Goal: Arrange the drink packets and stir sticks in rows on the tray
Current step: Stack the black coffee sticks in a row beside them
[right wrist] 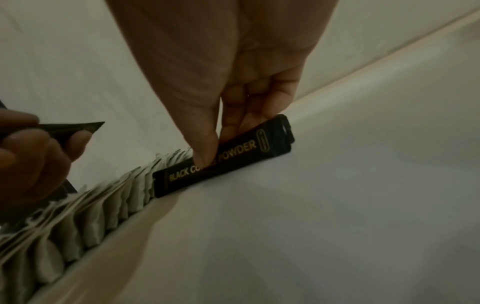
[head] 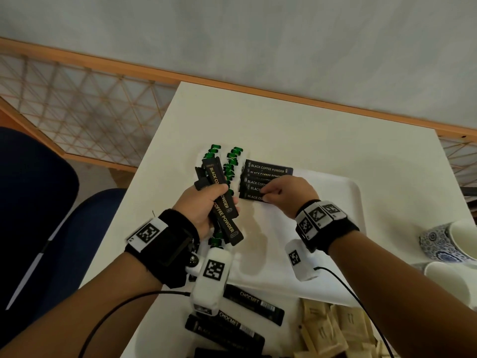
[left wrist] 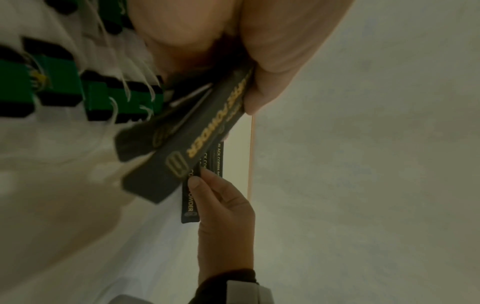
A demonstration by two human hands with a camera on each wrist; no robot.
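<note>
The white table [head: 296,125] carried everything, with the white tray [head: 346,202] as landmark for all places below. On the tray's far left part lay two columns of green-tagged tea bags [head: 233,161], overlapped like shingles, probably so more fit per row. Just right of them on the tray sat the row of black coffee powder sticks [head: 268,169], stacked edge over edge toward you. Off the tray's near edge waited loose Chocmet sticks [head: 254,304] and beige sachets [head: 335,329], not yet sorted; no stir sticks that I could tell apart. Past the tray's right rim stood a blue-patterned cup [head: 438,244].

Your left hand [head: 204,210] hovered over the tray's left side with fingers curled round a bundle of coffee sticks [head: 224,202], fanned out, likely as a supply so the other hand could pull one at a time. Your right hand [head: 286,193] was low over the tray's middle, thumb and fingertips pinching the nearest coffee stick [right wrist: 223,160], pressed flat against the row's near end. My read: you were seating it parallel and tucked to the tea bags' edge so the row stayed straight.
</note>
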